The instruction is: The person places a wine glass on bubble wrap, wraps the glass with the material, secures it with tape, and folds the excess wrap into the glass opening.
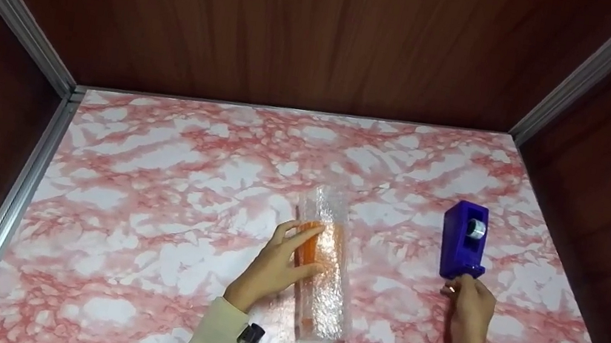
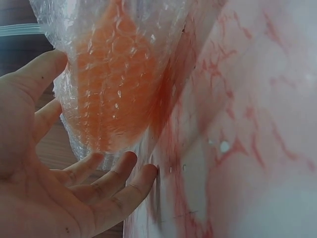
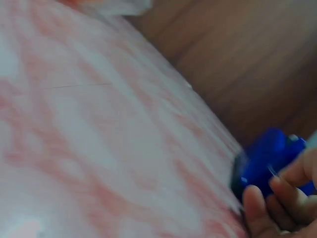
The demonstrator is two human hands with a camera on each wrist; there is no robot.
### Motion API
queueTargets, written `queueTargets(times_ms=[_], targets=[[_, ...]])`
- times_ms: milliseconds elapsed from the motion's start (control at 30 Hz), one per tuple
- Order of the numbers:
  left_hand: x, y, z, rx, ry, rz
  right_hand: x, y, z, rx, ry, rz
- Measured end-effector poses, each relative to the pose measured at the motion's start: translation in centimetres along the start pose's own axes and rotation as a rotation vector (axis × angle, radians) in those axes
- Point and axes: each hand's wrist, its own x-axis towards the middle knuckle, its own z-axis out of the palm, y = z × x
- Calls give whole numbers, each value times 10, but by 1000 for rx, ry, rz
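A long bundle of clear bubble wrap (image 1: 329, 298) lies on the table, with an orange object (image 2: 114, 84) showing through it; the wrap blurs what kind it is. My left hand (image 1: 282, 260) rests against its left side. Thumb and forefinger lie extended on the wrap, while the other fingers (image 2: 116, 173) spread loosely beside it. To the right stands a blue tape dispenser (image 1: 461, 239) holding a small roll of tape (image 1: 476, 229). At the dispenser's near end, my right hand (image 1: 472, 308) pinches a short end of clear tape (image 3: 272, 171) between thumb and forefinger.
The table (image 1: 153, 202) has a red and white marbled top. Dark wood-grain panels (image 1: 303, 30) wall it in at the back and both sides, with metal rails (image 1: 5, 210) along the corners. Both wrists wear small black cameras (image 1: 251, 335).
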Motion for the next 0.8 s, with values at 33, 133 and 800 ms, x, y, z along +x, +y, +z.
queueTargets(times_ms=[33,133,800], targets=[[-1,0,0,1,-1,-1,0,1,-1,23,-8,6],[-2,1,-1,8,-4,-10,-2,4,-4,85,-49,29],[3,1,-1,19,7,9,-20,11,-8,-22,-278,-64]])
